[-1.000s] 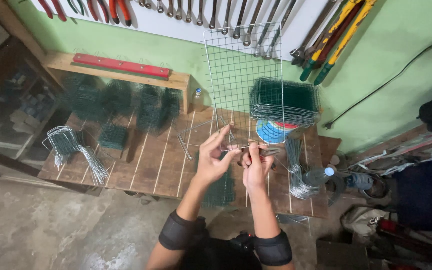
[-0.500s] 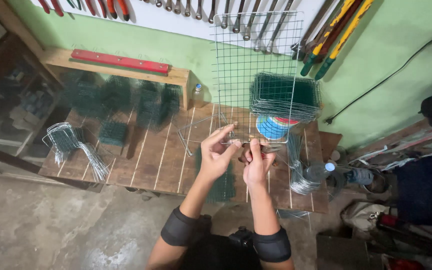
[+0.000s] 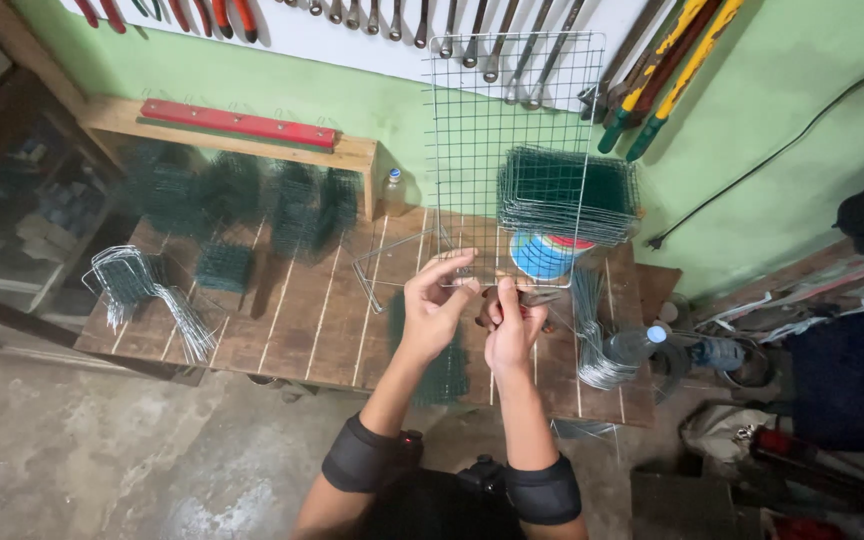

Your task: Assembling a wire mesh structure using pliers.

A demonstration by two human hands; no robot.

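Plank workbench [image 3: 282, 330] against green wall [image 3: 782, 110]; both hands together, gripping upright wire mesh panel [image 3: 512, 150].

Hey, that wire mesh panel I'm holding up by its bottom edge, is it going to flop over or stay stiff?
The wire mesh panel stands upright though the left hand and right hand grip only its bottom edge, so it's probably fairly stiff. Its thin wires and open grid suggest it is light. Being tall and held low, it may sway or tip.
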